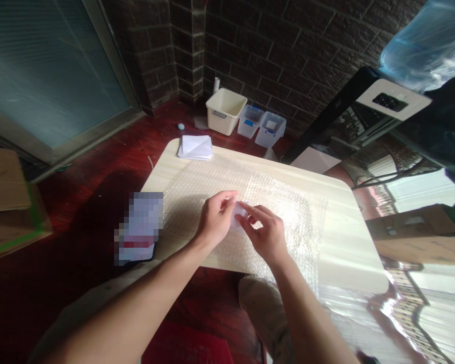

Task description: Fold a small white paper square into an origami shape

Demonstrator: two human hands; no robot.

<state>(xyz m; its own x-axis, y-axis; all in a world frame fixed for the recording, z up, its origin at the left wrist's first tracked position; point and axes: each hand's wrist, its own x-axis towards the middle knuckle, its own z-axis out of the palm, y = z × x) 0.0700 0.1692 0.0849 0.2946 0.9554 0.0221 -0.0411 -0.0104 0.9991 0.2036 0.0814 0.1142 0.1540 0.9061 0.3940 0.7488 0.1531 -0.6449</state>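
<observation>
My left hand (215, 219) and my right hand (267, 233) meet over the middle of a sheet of bubble wrap (227, 184) spread on a pale wooden table (349, 242). Between their pinched fingertips sits a small white folded piece, probably paper (238, 216). Both hands grip it, the left from the left side, the right from the right. Most of the piece is hidden by the fingers.
A stack of white paper sheets (195, 147) lies at the table's far left corner. A blurred-out item (139, 227) rests at the left edge. On the red floor by the brick wall stand a cream bin (225, 110) and two clear plastic boxes (261, 126). Cardboard (7, 197) lies at left.
</observation>
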